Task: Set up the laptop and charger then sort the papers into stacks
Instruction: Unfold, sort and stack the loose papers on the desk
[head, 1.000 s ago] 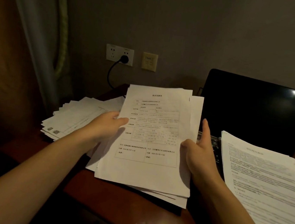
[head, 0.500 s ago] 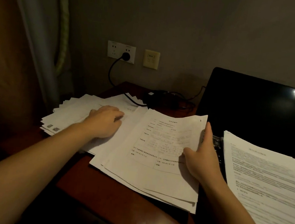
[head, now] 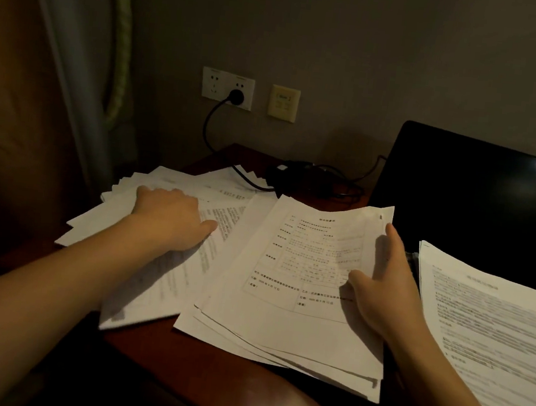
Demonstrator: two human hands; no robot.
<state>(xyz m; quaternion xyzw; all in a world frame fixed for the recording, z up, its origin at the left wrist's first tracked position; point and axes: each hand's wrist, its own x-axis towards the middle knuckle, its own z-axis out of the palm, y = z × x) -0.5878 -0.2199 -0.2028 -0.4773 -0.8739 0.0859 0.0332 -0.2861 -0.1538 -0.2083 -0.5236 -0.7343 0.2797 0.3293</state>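
Note:
A stack of printed forms (head: 286,291) lies in the middle of the wooden desk (head: 208,366). My right hand (head: 384,283) grips its right edge, thumb on top and index finger stretched along the side. My left hand (head: 171,218) rests palm down on a fanned pile of papers (head: 108,218) at the left. A third stack of text pages (head: 496,329) lies at the right, over the keyboard of the open laptop (head: 477,200), whose screen is dark. The black charger brick (head: 283,171) sits behind the papers, and its plug (head: 237,96) is in the wall socket.
Charger cables (head: 339,184) loop on the desk between the brick and the laptop. A curtain (head: 85,65) hangs at the left beside the desk edge. A yellowish wall switch (head: 284,103) sits to the right of the socket.
The middle stack, held up in both hands a second ago, now lies on the desk. My left hand let go of it and moved left onto the fanned pile.

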